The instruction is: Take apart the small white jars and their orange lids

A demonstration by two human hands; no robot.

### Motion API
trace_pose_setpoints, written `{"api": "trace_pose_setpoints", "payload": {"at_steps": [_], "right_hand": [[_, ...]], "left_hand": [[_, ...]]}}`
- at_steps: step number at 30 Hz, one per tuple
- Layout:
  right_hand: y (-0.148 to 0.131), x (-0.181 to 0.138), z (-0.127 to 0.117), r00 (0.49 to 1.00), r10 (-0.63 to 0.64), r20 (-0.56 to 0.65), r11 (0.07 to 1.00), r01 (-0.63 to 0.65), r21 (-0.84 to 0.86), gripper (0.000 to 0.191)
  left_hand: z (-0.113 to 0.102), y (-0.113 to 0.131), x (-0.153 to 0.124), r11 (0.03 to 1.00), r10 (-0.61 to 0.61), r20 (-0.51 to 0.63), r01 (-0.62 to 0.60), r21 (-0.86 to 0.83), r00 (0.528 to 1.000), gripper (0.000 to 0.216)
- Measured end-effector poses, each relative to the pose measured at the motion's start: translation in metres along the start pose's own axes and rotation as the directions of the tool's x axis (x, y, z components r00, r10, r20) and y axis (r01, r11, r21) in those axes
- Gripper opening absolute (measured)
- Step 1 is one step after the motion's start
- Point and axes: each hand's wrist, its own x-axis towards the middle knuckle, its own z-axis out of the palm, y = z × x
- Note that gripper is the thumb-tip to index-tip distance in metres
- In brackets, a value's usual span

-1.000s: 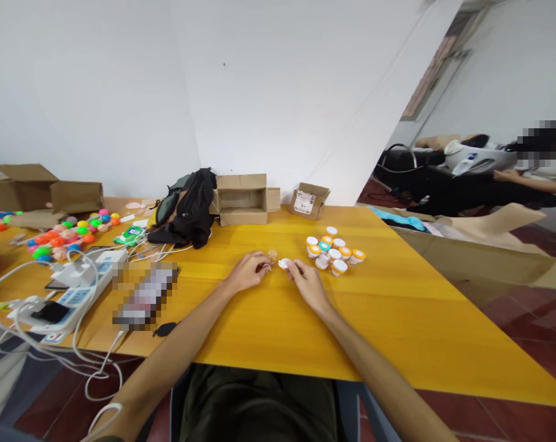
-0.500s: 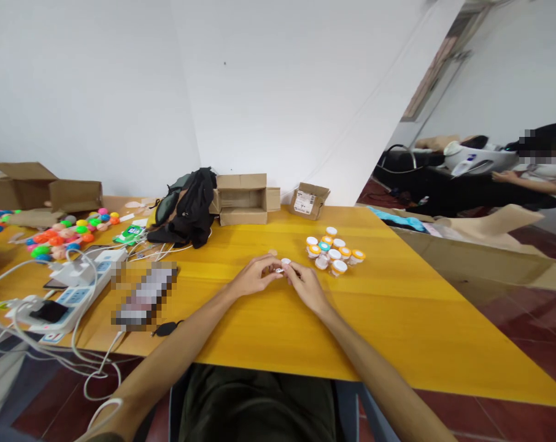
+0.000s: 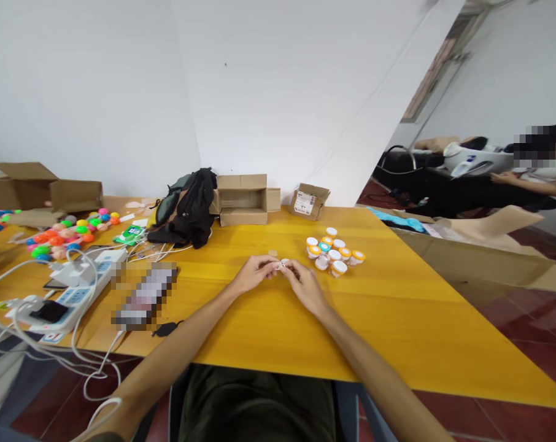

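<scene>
Just above the wooden table (image 3: 278, 331), my left hand (image 3: 253, 274) and my right hand (image 3: 303, 285) meet at the fingertips. Between them is a small white piece (image 3: 280, 266) with dark marks, pinched from both sides. Its exact kind is too small to make out, and the fingers cover part of it. Behind my left fingers lies a small tan disc (image 3: 272, 253). To the right of my right hand stands a cluster of small clear jars (image 3: 339, 268) with white, orange and teal lids, apart from my fingers.
At the back are an open cardboard box (image 3: 243, 215), a smaller labelled box (image 3: 308, 202) and a black bag (image 3: 197, 209). On the left lie colourful balls (image 3: 59, 239), a power strip (image 3: 70, 301) with cables and a phone (image 3: 146, 294). Another person (image 3: 542, 178) sits at far right.
My left fingers and thumb have drawn closer together around the white piece, which has turned slightly. The tan disc shows more clearly behind them. The jars have not moved.
</scene>
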Motion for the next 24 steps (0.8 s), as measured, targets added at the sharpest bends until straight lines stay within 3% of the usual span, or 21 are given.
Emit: {"api": "trace_pose_setpoints", "payload": {"at_steps": [16,24], "right_hand": [[0.0073,0.0001,-0.0018,0.999,0.033,0.008,0.989,-0.031,-0.142,0.045],[0.0079,0.0013,-0.0023,0.998,0.045,0.035,0.997,-0.042,-0.062,0.052]], "left_hand": [[0.001,0.0016,-0.0004,0.993,-0.055,0.083,0.064,-0.103,0.995,0.042],[0.0,0.0019,-0.0001,0.994,-0.043,0.11,0.054,-0.099,0.993,0.038]]}}
